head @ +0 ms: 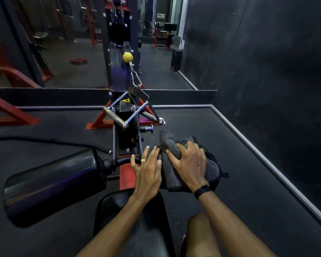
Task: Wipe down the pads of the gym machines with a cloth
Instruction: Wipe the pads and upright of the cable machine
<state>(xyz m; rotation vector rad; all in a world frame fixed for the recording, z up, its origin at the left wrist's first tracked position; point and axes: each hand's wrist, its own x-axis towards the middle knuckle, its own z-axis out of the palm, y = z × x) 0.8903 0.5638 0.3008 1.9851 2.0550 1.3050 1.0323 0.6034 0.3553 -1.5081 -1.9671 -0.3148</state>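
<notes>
- My right hand (190, 164) presses the grey cloth (171, 164) with spread fingers, draped over the right roller pad, which is mostly hidden beneath it; my left hand (146, 169), fingers straight, steadies the pad's inner end and grips nothing.
- Advice: keep the palm flat, wrap the cloth round, wipe lengthwise.
- Left roller pad (52, 184) is uncovered and, I judge, due next.
- Beyond, the chrome row handle (126, 112).
</notes>
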